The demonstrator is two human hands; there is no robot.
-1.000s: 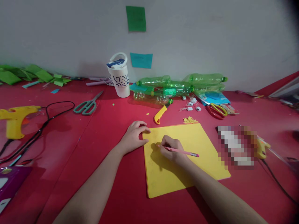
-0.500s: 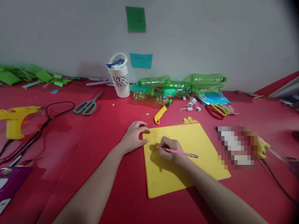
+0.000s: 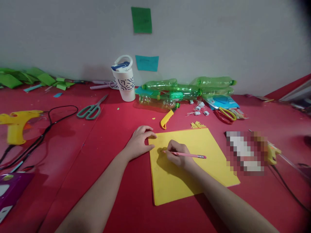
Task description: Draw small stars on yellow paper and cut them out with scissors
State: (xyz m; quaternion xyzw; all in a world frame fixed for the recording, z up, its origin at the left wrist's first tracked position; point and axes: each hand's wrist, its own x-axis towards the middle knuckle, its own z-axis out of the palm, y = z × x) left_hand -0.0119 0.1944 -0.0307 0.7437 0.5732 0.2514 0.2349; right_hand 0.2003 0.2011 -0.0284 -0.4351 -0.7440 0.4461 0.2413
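Note:
My right hand (image 3: 178,153) grips a pink pencil (image 3: 194,155), its tip on the left part of a yellow paper stack (image 3: 206,171). Faint pencil marks show on the sheet near the tip and below it. At the paper's left edge rests my left hand (image 3: 142,142), thumb and fingers apart, the fingertips touching the upper left corner. Just beyond the sheet lies a yellow box cutter (image 3: 167,119). Small yellow paper cutouts (image 3: 198,125) are heaped at the sheet's far edge.
Green plastic bottles (image 3: 184,92) lie along the wall beside a white tumbler (image 3: 125,84). Grey-handled scissors (image 3: 91,110) and a yellow glue gun (image 3: 17,124) with a looping cord are on the left. Red-and-yellow scissors (image 3: 225,115), a pixelated patch and another glue gun (image 3: 273,153) are on the right.
My right hand has shifted slightly upward on the sheet, and the pencil's eraser end has risen a little. My left hand stays in place.

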